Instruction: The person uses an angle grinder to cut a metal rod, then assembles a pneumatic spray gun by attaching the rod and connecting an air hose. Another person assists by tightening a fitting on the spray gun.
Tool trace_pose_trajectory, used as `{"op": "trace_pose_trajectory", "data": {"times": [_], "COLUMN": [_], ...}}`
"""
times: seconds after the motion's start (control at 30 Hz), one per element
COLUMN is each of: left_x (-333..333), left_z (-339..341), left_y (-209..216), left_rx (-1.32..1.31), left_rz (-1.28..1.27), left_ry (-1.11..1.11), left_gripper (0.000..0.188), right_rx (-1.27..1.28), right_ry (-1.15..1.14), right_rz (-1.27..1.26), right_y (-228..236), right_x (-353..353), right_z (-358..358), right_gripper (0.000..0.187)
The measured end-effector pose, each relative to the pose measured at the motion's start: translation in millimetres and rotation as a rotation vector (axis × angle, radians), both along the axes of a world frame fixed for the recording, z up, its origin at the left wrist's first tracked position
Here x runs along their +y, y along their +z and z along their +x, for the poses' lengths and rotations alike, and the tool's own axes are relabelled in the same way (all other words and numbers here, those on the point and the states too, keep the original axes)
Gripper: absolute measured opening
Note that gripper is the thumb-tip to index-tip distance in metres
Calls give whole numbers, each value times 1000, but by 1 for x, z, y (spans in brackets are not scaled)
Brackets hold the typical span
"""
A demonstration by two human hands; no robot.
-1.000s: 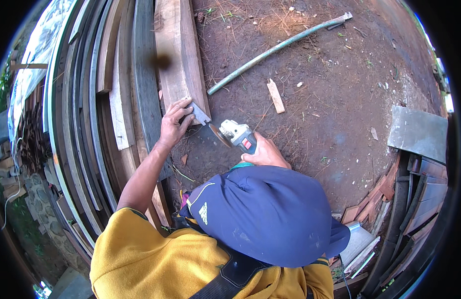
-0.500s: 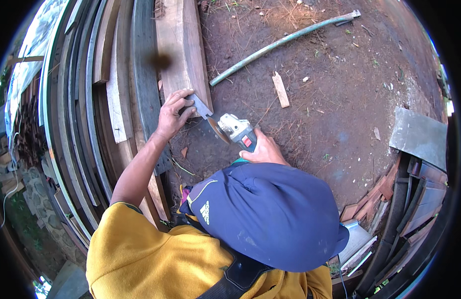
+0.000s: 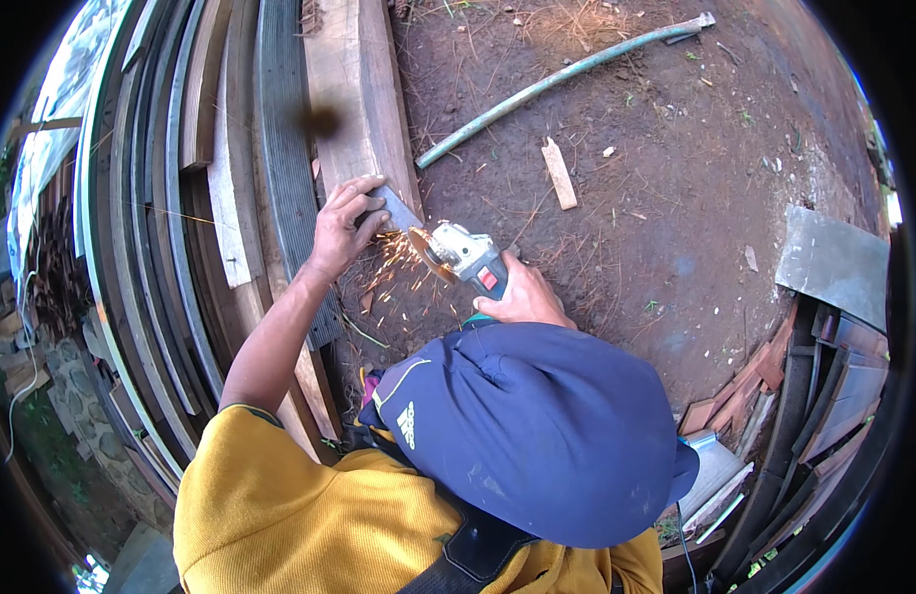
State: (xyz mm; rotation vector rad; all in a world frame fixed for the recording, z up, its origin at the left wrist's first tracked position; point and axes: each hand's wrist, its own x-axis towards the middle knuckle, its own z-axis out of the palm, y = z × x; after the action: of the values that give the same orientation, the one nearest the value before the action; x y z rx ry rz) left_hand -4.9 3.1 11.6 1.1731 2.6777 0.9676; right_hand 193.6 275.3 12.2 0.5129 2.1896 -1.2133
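Note:
My left hand [image 3: 347,226] pinches a flat grey metal piece [image 3: 398,208] between fingers and thumb, over the end of a thick wooden plank [image 3: 364,109]. In my right hand [image 3: 529,295] is an angle grinder [image 3: 465,253] with a pale metal head and a dark body. Its brown cutting disc [image 3: 428,255] meets the near end of the metal piece. Orange sparks [image 3: 394,263] spray from there toward my left forearm and the ground. My right palm and the grinder's rear are partly hidden by a blue cap [image 3: 547,426].
Long boards and beams [image 3: 196,198] lie stacked along the left. On the dirt ground ahead are a green pole [image 3: 567,77] and a wood scrap [image 3: 558,174]. To the right, a grey sheet [image 3: 834,265] rests above piled dark panels [image 3: 839,406].
Sparks now fly where the disc meets the metal piece; none showed before. The grinder has shifted slightly toward the left. My left hand keeps its place.

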Motion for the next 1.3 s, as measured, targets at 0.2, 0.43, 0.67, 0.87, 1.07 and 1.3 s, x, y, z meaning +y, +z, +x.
{"op": "trace_pose_trajectory", "data": {"times": [0.2, 0.43, 0.67, 0.87, 1.07, 1.3], "left_x": [-1, -2, -4, -5, -4, -2], "left_z": [-1, -2, -4, -5, -6, -4], "left_y": [0, -2, -2, -2, -2, 1], "left_rx": [8, -15, -25, -39, -16, 6], "left_rz": [-2, -2, 13, -4, -9, -27], "left_ry": [-14, -4, -26, -15, -29, -21], "left_gripper": [24, 23, 24, 23, 23, 23], "right_rx": [-28, -65, 2, -36, -16, -34], "right_ry": [7, 4, -43, -10, -21, -10], "right_rz": [-17, 5, -93, -34, -52, -48], "right_y": [9, 11, 4, 5, 7, 2], "right_x": [0, -2, -1, 0, 5, 5], "right_z": [-4, -7, -5, -7, -6, -2], "right_gripper": [70, 62, 60, 58, 68, 68]}}
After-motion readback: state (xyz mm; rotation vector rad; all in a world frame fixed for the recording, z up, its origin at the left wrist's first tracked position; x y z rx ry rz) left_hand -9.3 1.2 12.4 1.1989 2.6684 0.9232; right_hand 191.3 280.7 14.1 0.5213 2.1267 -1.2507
